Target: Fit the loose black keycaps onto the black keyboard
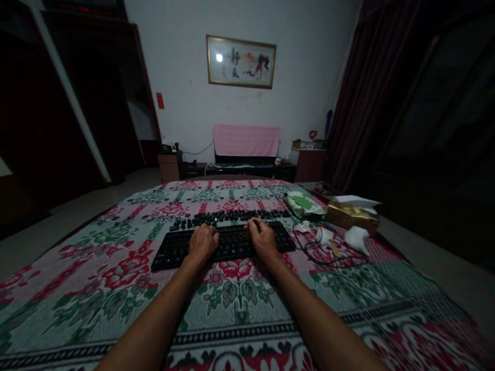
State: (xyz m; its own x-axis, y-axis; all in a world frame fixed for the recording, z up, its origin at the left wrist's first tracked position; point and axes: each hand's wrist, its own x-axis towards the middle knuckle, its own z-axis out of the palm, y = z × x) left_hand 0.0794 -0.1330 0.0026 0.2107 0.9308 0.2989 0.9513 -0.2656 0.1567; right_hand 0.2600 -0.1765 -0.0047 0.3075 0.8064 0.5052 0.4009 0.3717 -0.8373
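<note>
Black keyboard (232,245) lying left-to-right on floral cloth (116,270), left hand (203,242) and right hand (263,238) resting loose on keys, gripping nothing

Nothing here can be read with certainty. On the wall far beyond the left hand (203,242) and right hand (263,238), the framed picture (241,62) carries dark brush-written characters too small to make out, and the red slip (160,100) to its left shows no legible marks. The key legends of the black keyboard (174,252) under the fingers are lost in the dim light.
</note>
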